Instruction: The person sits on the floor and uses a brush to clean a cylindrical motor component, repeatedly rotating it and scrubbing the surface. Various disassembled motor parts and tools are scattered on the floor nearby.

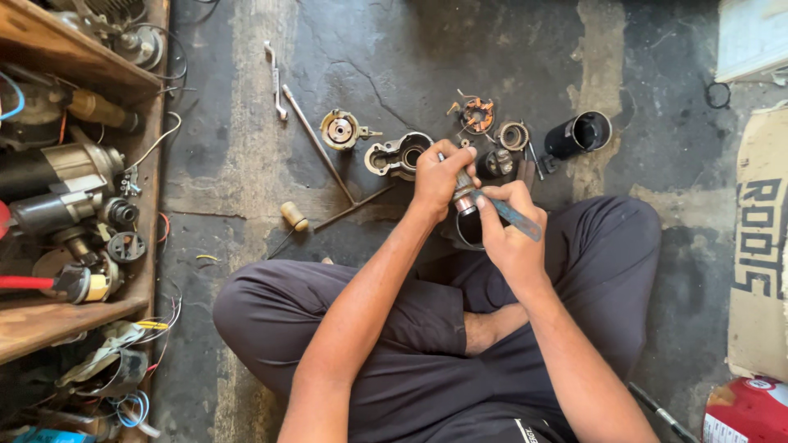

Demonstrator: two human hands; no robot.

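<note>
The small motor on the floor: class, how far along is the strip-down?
Done: housing, black casing and brush plate lie apart on the floor. In hand: left hand grips a cylindrical part; right hand works a blue-handled tool on it. Left: nothing reassembled yet.

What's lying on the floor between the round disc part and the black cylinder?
In the head view: the grey metal housing, the copper-wired brush plate and a coiled ring.

One cam only — head-worn, looking straight down at the sitter's crossed legs (460,328) and the concrete floor (246,164) ahead. Close range, approx. arm's reach — wooden shelf (74,320) along the frame's left edge.
</note>
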